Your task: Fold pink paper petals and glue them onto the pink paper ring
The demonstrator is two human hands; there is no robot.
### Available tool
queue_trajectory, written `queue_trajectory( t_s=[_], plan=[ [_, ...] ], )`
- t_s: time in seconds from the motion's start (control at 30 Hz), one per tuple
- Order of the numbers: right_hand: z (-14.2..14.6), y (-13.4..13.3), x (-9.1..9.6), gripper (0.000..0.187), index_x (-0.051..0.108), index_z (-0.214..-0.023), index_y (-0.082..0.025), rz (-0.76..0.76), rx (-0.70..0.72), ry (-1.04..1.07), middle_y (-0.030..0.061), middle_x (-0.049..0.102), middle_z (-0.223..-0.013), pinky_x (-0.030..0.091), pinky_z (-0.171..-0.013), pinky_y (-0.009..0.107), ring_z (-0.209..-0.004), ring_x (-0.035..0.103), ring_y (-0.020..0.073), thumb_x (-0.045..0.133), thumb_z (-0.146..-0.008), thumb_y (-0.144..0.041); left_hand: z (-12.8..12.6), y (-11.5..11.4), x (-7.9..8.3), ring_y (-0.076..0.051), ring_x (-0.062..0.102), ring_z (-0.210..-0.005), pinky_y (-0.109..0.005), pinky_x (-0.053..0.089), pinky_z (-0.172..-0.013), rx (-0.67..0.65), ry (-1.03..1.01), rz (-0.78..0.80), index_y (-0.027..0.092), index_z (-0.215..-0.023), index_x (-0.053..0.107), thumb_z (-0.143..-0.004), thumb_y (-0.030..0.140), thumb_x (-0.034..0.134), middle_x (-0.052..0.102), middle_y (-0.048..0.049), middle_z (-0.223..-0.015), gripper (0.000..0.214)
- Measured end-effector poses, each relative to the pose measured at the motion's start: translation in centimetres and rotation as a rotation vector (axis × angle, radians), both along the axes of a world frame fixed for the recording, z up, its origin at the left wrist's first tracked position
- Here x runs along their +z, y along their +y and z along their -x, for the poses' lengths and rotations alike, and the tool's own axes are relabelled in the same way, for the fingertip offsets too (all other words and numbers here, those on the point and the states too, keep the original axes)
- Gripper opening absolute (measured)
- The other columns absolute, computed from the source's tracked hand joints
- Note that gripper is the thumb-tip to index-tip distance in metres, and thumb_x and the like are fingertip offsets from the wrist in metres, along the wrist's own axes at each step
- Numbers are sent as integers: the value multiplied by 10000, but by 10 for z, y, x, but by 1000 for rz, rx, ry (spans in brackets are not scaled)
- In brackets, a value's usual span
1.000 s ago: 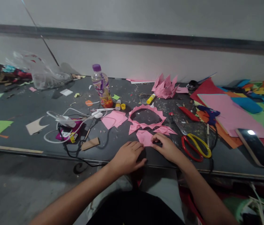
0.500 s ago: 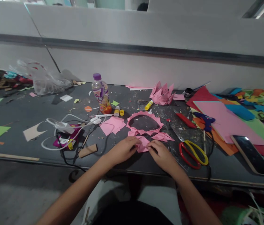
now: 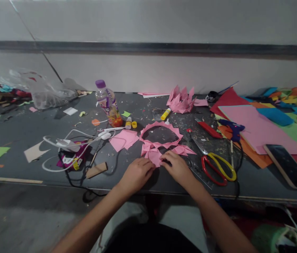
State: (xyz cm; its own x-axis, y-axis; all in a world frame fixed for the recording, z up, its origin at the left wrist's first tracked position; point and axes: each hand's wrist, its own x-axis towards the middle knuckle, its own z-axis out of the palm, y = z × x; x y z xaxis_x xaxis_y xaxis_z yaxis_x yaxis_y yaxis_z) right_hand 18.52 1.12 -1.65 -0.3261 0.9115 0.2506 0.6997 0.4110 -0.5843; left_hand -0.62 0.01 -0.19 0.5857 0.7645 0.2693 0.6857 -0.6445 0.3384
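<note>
My left hand (image 3: 137,173) and my right hand (image 3: 176,167) meet on a small folded pink paper piece (image 3: 154,155) near the front edge of the dark table (image 3: 19,140). Both hands have curled fingers pressing and pinching the paper between them. Just beyond lies a ring of pink folded paper points (image 3: 161,135), with more pink folded pieces (image 3: 183,150) to its right. A loose pink square (image 3: 123,138) lies left of the ring.
Red-and-yellow scissors (image 3: 218,167) lie right of my hands. Further right are a blue glue gun (image 3: 232,127), stacked coloured sheets (image 3: 259,130) and a phone (image 3: 286,165). A drink bottle (image 3: 107,103), glue stick (image 3: 165,114), pink paper flower (image 3: 181,100) and white cables (image 3: 69,144) lie behind and left.
My left hand came forward from the table edge to join the right on the pink paper, which now looks folded smaller. The view shifted slightly.
</note>
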Motion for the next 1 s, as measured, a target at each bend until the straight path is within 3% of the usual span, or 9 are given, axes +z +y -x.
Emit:
queue_trajectory(
  t_s=[0.17, 0.4, 0.6, 1.0],
  plan=[
    [0, -2, -2, 132, 664, -829, -200, -40, 57, -7, 40, 630, -852, 473, -767, 317, -821, 595, 173, 549, -841, -138, -9, -20, -6, -182, 609, -854, -331, 471, -764, 112, -10, -59, 177, -875, 648, -866, 193, 542, 669, -45, -899, 107],
    [-5, -19, 0, 203, 678, -936, -208, -131, 82, -83, 74, 657, -965, 489, -815, 360, -906, 602, 200, 505, -851, -140, -16, -21, -8, -182, 595, -823, -326, 476, -756, 221, -51, -9, 173, -860, 641, -873, 186, 532, 655, -40, -882, 111],
    [-7, -38, -1, 259, 666, -1053, -217, -218, 78, -234, 116, 643, -1124, 493, -813, 416, -1022, 592, 251, 499, -858, -178, -16, -17, -9, -177, 583, -818, -318, 479, -769, 228, -123, 87, 165, -831, 620, -876, 171, 522, 630, -38, -853, 107],
    [-7, -40, -3, 284, 672, -1056, -206, -274, 100, -298, 120, 660, -1119, 465, -813, 403, -1027, 587, 246, 473, -859, -164, -17, -11, -5, -171, 576, -770, -291, 477, -707, 262, -203, 144, 162, -779, 587, -870, 124, 508, 595, -38, -820, 127]
  ],
)
